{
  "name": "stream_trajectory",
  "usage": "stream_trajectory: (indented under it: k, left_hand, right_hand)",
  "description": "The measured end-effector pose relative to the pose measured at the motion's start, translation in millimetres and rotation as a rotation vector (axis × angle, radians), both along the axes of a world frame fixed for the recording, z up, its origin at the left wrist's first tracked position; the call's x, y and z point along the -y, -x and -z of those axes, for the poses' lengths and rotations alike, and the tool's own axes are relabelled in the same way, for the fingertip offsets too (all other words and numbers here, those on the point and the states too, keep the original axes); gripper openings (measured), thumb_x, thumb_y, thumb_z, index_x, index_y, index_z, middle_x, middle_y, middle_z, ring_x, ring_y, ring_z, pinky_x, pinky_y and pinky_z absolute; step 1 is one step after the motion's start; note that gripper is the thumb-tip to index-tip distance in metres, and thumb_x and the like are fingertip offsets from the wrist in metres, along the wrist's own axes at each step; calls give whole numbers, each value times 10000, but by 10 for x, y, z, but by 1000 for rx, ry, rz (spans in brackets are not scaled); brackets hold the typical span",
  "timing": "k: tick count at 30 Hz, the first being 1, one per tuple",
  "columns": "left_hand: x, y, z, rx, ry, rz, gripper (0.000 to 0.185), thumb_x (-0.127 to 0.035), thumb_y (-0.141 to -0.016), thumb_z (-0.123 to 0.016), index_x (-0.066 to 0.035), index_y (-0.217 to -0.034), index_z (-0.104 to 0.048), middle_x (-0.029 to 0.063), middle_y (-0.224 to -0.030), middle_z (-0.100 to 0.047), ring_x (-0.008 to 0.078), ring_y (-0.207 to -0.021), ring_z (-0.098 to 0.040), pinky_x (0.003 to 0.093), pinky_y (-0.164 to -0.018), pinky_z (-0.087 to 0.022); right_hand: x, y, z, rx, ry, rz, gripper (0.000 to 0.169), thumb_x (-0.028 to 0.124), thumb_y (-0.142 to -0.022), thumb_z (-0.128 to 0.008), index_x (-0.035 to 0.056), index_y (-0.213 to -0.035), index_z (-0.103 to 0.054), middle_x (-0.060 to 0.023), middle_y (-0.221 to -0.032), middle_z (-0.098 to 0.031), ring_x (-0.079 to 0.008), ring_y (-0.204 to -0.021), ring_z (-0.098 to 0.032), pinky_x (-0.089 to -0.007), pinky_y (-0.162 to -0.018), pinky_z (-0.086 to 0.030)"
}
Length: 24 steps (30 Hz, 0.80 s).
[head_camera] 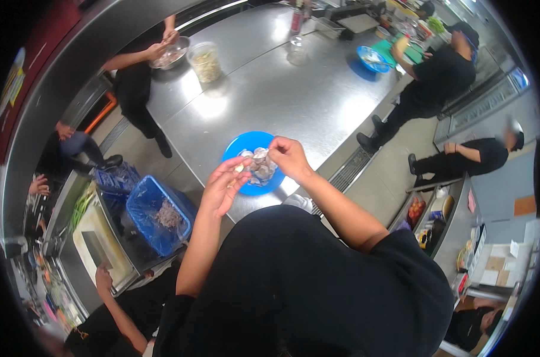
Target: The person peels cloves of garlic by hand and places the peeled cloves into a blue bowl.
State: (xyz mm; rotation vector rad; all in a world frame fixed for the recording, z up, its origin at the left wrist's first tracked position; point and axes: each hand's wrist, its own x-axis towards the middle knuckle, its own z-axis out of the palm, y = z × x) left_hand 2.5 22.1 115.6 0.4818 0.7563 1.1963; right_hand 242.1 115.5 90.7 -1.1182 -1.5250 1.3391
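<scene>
A blue plastic bowl (231, 150) stands at the near end of a stainless steel table (270, 100). Greyish, wet pieces that look like raw shrimp (262, 167) lie in it. Over the bowl's left side, my left hand (223, 185) pinches a small pale yellowish piece (239, 168) between its fingers. My right hand (292, 157) is over the right side, thumb and forefinger brought together near the shrimp. Whether those fingertips hold anything is too small to tell. My hands hide parts of the bowl's rim.
A clear tub (204, 62) of pale pieces stands near a metal bowl (175, 56), where another person's hands work. A blue lined bin (156, 223) is on my left. Nearby, someone holds a cleaver (96, 250) over a cutting board (123, 263). Another blue bowl (373, 59) sits far right.
</scene>
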Motion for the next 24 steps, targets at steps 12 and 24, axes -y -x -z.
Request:
stream_trajectory:
  k: [12, 24]
  left_hand:
    - [14, 17, -42, 36, -84, 59, 310, 0, -1051, -639, -95, -1320, -518, 211, -1465, -664, 107, -812, -625, 240, -713, -506]
    - [-2, -13, -213, -149, -73, 148, 399, 35, -1000, -626, -94, -1354, -496, 86, -1155, -707, 102, -802, -595, 251, -707, -477]
  right_hand:
    - [162, 36, -159, 837, -466, -246, 240, 154, -902, -703, 104, -1128, -762, -127, -1088, -739, -344, -939, -741, -478, -795, -589]
    - [312, 124, -918, 497, -679, -402, 302, 163, -913, -809, 155, -1214, -781, -65, -1052, -676, -293, -990, -675, -428, -835, -551]
